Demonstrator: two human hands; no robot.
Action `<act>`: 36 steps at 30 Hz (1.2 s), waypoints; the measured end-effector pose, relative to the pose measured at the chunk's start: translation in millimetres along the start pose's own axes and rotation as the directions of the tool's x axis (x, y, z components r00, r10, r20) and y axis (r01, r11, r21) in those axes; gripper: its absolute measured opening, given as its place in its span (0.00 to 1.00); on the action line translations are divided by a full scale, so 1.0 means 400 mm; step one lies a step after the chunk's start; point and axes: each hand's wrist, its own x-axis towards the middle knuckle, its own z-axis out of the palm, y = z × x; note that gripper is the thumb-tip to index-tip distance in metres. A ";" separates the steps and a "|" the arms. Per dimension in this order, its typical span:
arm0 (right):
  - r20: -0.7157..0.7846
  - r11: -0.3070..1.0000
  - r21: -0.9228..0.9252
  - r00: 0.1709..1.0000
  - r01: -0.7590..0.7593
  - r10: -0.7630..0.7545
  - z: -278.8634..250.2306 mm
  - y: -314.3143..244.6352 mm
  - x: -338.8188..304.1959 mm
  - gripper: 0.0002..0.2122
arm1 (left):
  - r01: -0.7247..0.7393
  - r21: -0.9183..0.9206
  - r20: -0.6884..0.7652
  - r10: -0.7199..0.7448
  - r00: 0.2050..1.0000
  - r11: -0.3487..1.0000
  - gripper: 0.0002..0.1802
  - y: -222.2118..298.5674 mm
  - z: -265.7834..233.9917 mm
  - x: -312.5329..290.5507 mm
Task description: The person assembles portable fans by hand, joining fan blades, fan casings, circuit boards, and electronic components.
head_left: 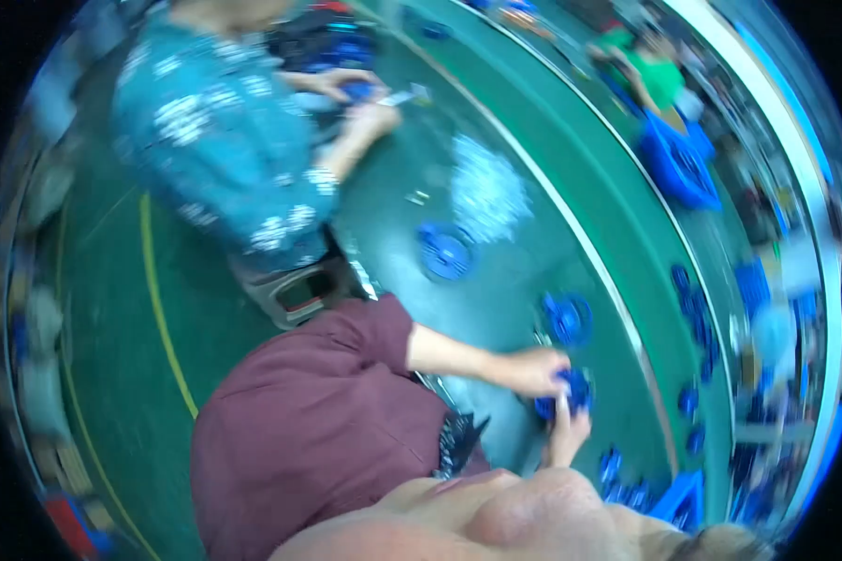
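Note:
A round blue plastic part [575,393] sits between my hands at the work table [398,280]. My left hand [536,371] reaches across from a maroon sleeve, its fingers closed on the top of the part. From the near side my right hand [568,437] grips the same part, thumb and fingers against it. Motion blur hides the finer shape of the part. Just beyond my left hand lies another round blue part [567,319], and a blue disc-shaped part with ribs [445,254] rests farther along the table.
A heap of clear plastic pieces [488,192] lies on the table. At the far left a co-worker in a teal patterned shirt [220,140] handles a blue part. A green conveyor belt [571,168] runs alongside, with blue parts [692,313] past it and a blue crate [680,505] near me.

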 end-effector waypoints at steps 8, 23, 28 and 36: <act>-0.134 0.854 0.503 0.988 0.134 -0.076 -0.118 -0.020 0.283 0.15 | -0.216 0.699 -0.108 0.399 0.911 0.682 0.19 0.020 -0.146 0.080; -0.311 0.527 -0.844 0.890 -0.097 -0.334 -0.411 0.253 0.070 0.20 | 0.194 0.694 -0.112 -0.162 0.980 0.693 0.17 -0.011 -0.155 0.054; -0.282 0.570 -0.812 0.940 -0.127 -0.193 -0.318 0.171 0.065 0.18 | 0.143 0.568 -0.067 -0.128 0.990 0.810 0.07 -0.036 -0.120 0.051; -0.229 0.738 -0.595 0.813 0.318 -0.535 -0.110 0.046 0.093 0.16 | 0.443 -0.447 0.069 -0.464 0.883 0.777 0.18 -0.068 -0.147 0.079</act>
